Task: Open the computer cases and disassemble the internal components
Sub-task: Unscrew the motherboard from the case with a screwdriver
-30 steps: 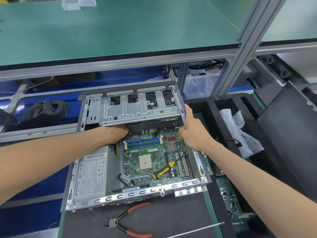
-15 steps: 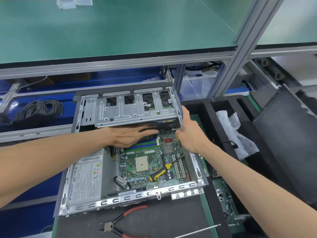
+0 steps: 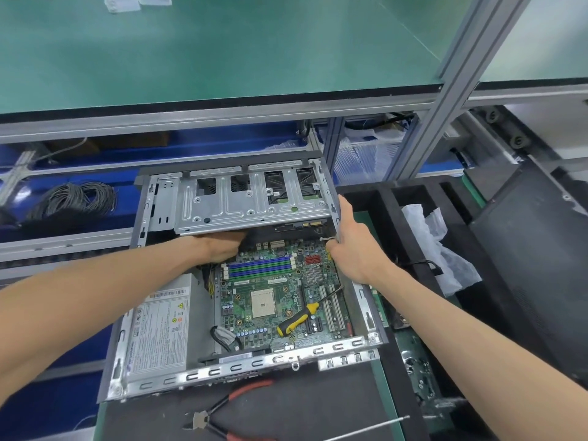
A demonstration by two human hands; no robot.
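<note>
Gripping the case point(image 3: 366, 340) wall w/ your right hand point(image 3: 351, 249) steadies the chassis on the mat while your left hand point(image 3: 219, 248) reaches under the drive cage point(image 3: 251, 203), its grasp hidden.

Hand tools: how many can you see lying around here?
3. A yellow-handled screwdriver lies on the motherboard; red-handled pliers and a thin metal rod lie on the mat in front of the case. Others may be out of view.

left hand point(image 3: 219, 246) fingers: hiding under drive cage point(image 3: 251, 205), centre frame
pliers point(image 3: 222, 418): lower handle running off bottom edge
</note>
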